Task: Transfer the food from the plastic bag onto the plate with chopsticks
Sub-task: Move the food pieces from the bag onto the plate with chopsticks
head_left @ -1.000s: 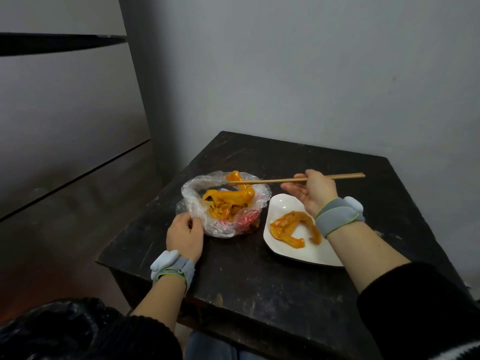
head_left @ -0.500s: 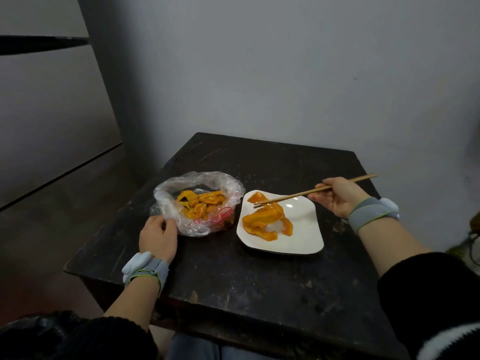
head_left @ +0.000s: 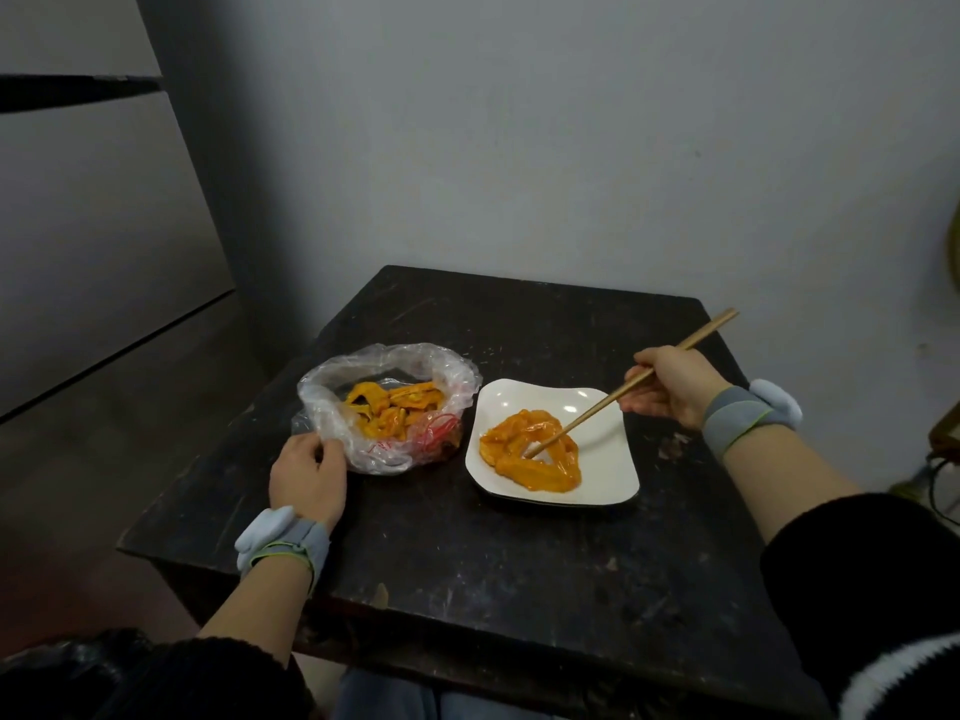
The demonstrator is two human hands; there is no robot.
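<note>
Head view: chopsticks (head_left: pixel 587 414) touch food (head_left: pixel 540 472) on plate (head_left: pixel 602 459).

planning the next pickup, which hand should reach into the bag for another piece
Right. The right hand holds the chopsticks, tips on the food on the plate, next to the plastic bag. The left hand grips the bag's near rim, steadying it.

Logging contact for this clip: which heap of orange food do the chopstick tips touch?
The plate heap, on the white plate; the bag heap in the plastic bag lies apart.
</note>
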